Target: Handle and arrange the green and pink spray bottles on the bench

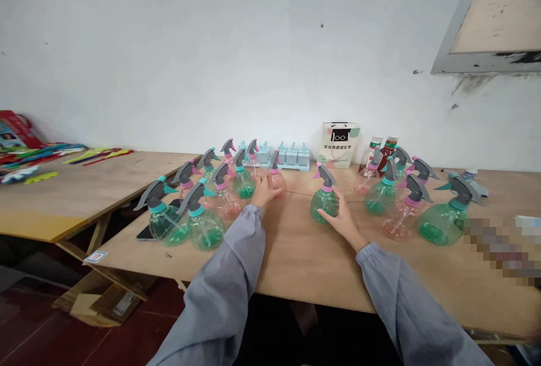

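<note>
My right hand (344,217) is closed round the right side of a green-tinted spray bottle (322,204) with a pink collar and grey head; its thumb lies across the front. At the left, my left hand (265,190) is curved round a pink-tinted spray bottle (276,179), thumb across the front and the other fingers partly hidden. Both bottles stand upright on the wooden table (296,264). Beside my left forearm are several more spray bottles, among them a green one (207,230). Another group stands right of my right hand, including a pink one (398,221).
Light-blue moulds (293,157) and a printed paper bag (338,146) stand by the wall, with red-filled bottles (387,155) to their right. A dark phone (146,235) lies among the left bottles. A second table (84,191) with colourful strips adjoins at left. Blurred pixels cover part of the right.
</note>
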`<state>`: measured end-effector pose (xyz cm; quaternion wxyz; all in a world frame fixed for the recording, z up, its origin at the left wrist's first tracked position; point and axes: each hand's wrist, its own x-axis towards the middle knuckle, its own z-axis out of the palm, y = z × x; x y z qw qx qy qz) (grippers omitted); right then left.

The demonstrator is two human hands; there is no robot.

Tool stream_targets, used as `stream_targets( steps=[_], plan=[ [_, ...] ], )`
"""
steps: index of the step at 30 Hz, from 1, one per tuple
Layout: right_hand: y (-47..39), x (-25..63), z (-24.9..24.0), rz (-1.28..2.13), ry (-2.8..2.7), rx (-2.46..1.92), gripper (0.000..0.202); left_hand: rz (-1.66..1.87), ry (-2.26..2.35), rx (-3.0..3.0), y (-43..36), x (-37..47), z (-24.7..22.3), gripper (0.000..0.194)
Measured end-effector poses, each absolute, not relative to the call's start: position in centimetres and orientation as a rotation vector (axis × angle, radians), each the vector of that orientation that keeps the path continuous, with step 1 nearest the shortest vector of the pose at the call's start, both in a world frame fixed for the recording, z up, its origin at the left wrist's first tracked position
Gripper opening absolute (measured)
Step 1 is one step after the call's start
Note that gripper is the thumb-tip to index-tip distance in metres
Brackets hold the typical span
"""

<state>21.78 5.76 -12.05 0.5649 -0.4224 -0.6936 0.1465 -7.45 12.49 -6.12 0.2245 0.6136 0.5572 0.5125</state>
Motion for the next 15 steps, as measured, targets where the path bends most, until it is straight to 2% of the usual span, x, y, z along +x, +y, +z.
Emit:
stream_targets(
  steps=[5,11,15],
  plan=[
    [5.2,21.4,-12.1,0.373,-1.648,-0.972,0.081,1.458,1.512,1.645,17.6,-7.7,-5.8,0.074],
    [4.7,20.8,-12.2,0.368,-1.639,-0.977,0.08,1.474,1.452,1.634,20.3,-7.2,-5.5,0.07],
    [4.7,20.7,-12.3,0.367,-1.63,-0.995,0.078,1.474,1.465,1.629,20.4,-6.2,-4.9,0.086]
  ],
)
